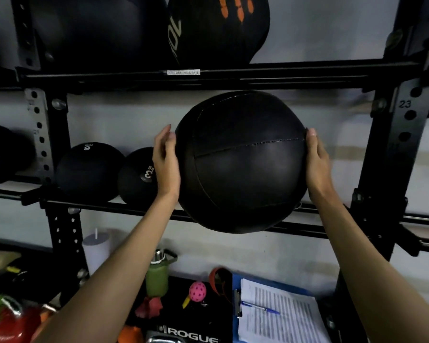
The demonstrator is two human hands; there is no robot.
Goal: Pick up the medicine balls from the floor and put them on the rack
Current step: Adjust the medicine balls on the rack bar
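You press the big black medicine ball [240, 162] between your left hand [165, 159] and right hand [317, 160], fingers [311, 136] straight along its sides, level with the middle shelf of the rack [282, 75] beside a smaller 3 kg ball [136, 179], so only setting it down seems left.

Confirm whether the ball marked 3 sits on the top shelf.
No, the ball marked 3 sits on the middle shelf, right beside the ball marked 6.
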